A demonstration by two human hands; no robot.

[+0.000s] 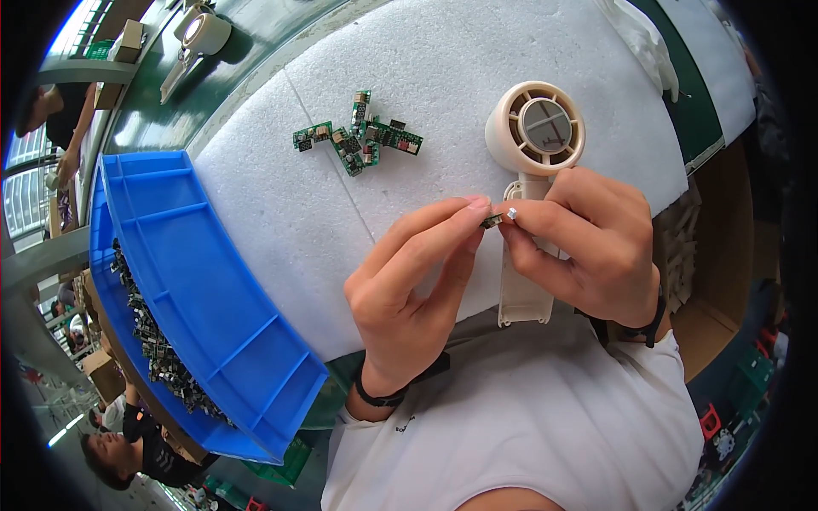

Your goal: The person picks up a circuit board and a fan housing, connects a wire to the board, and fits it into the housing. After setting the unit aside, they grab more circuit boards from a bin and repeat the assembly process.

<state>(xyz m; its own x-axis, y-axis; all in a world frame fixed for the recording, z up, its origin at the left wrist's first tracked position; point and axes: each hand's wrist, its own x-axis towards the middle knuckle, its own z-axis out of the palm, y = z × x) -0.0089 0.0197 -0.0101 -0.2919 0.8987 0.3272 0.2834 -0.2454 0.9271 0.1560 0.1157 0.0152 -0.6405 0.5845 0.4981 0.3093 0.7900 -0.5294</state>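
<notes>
My left hand (409, 285) pinches a small green circuit board (492, 221) between thumb and fingertips. Close against it, my right hand (601, 243) pinches a tiny white plug connector (511, 214); whether plug and board touch I cannot tell. Beneath my hands lies a cream handheld fan (504, 140), its round grille at the far end. The fan's handle (521, 294) appears to be an open shell and is partly covered by my right hand. Farther off to the left, several green circuit boards (348, 146) lie in a loose cluster.
White foam sheeting (256, 162) covers the work surface. At the left stands a blue plastic bin (226, 281), with many small boards (162, 345) in it. Another fan (207, 34) lies at the far left. A cardboard box (720, 281) stands at the right. Other people are beyond the bin.
</notes>
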